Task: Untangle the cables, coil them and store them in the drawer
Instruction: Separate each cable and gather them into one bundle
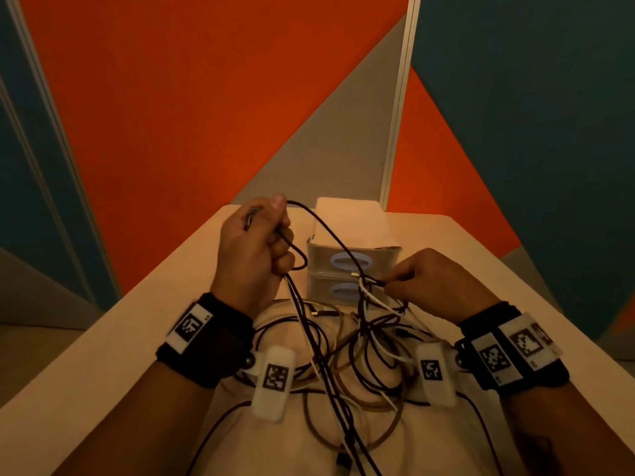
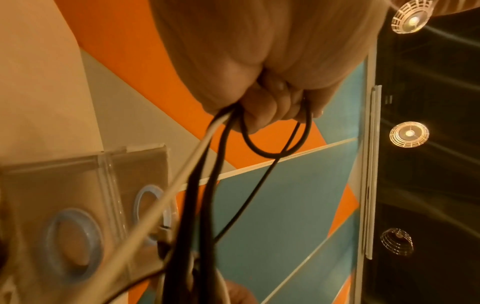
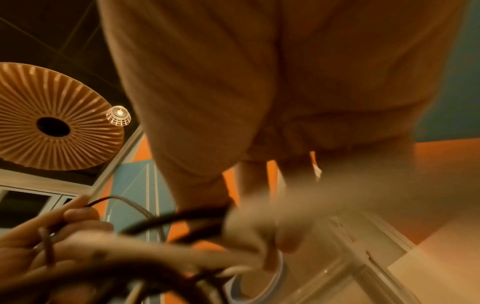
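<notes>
Above the table (image 1: 103,338), left hand (image 1: 254,249) grips black cable (image 1: 330,231); right hand (image 1: 436,283) pinches tangled cables (image 1: 371,280).

No legible text; only coded tags.

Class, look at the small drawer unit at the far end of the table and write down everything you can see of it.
The drawer unit is a small box that looks like clear plastic, with a pale top. It holds two drawers, one above the other, each with an oval light-blue handle. Both look closed. It stands upright on the table near the far edge, beyond the cable tangle. A black cable crosses in front of it; neither hand touches it.
</notes>
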The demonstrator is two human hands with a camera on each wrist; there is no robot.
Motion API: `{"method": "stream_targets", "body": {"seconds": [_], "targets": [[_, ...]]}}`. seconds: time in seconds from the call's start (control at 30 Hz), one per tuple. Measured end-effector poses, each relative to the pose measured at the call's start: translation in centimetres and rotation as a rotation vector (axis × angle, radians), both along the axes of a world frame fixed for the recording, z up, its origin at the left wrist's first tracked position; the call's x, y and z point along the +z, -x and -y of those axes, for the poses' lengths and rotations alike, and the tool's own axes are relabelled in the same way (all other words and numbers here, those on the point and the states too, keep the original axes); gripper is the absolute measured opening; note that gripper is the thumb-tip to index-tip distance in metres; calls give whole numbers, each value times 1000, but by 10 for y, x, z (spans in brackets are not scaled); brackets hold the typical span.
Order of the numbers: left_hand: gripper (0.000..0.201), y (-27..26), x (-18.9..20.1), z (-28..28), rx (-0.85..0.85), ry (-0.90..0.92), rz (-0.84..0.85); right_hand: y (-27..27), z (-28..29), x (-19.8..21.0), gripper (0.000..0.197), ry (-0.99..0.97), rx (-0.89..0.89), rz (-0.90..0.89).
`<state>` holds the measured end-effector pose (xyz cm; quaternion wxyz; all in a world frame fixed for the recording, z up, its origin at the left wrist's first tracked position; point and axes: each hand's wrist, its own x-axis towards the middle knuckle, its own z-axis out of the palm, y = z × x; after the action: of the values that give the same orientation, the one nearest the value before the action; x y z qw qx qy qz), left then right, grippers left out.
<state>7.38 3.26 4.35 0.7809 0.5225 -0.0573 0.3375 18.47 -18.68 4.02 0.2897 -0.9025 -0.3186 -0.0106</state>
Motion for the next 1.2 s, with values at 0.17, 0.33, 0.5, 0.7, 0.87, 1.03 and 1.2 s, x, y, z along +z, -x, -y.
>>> {"method": "stream_targets", "body": {"seconds": [0.17, 0.33, 0.5, 0.7, 0.87, 1.03, 1.2], "targets": [[29, -1, -5, 13, -76, -175, -79, 22, -11, 8, 32, -269, 302, 27], [30, 1, -3, 6, -79, -108, -3, 25, -21, -9, 13, -184, 361, -68], [22, 1, -7, 11, -168, -205, -13, 26, -26, -10, 31, -186, 373, -112], [21, -6, -16, 11, -61, -547, -129, 30, -27, -9, 25, -379, 359, -154], [20, -9, -21, 19, 6, -661, -221, 30, -26, -9, 25, -493, 395, -131], [23, -5, -20, 22, -193, -444, -272, 27, -26, -10, 22, -599, 390, -253], [12, -6, -21, 24, -128, -460, -224, 31, -27, -10, 18, -512, 504, -242]]}}
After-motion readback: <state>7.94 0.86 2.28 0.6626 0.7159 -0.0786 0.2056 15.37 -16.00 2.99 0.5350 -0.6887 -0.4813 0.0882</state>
